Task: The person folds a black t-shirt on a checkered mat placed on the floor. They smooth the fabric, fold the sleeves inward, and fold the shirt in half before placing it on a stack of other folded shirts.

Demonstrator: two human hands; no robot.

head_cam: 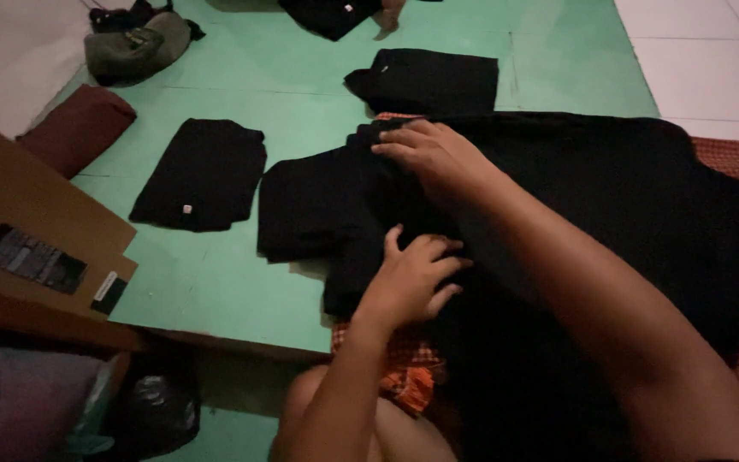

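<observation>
Hands work a large black garment (pixel 609 214) spread across the green floor mat (pixel 215 282) and an orange checked cloth (pixel 408 376) in the head view. The left hand (pixel 412 278) lies palm down on the near edge of the garment, fingers spread and slightly bent, pressing the fabric flat; it grips nothing. The right hand (pixel 434 158) reaches across from the right, its forearm crossing over the dark cloth, and rests farther up on the garment near a folded sleeve part. Its fingers are extended and close together, flat on the fabric, with no pinch visible. The two hands are near each other, the right above the left in the picture, both touching the same garment.

To the left of the garment, apart from it, lies a folded black shirt (pixel 203 175) with a small pale tag at its lower edge. Another folded black shirt (pixel 429 81) sits just beyond the garment, and a third dark folded piece (pixel 331 15) lies at the top edge. A grey-green bag (pixel 134 47) and a dark red rolled cushion (pixel 79 128) sit at the upper left. A brown cardboard box (pixel 36 222) stands at the left.
</observation>
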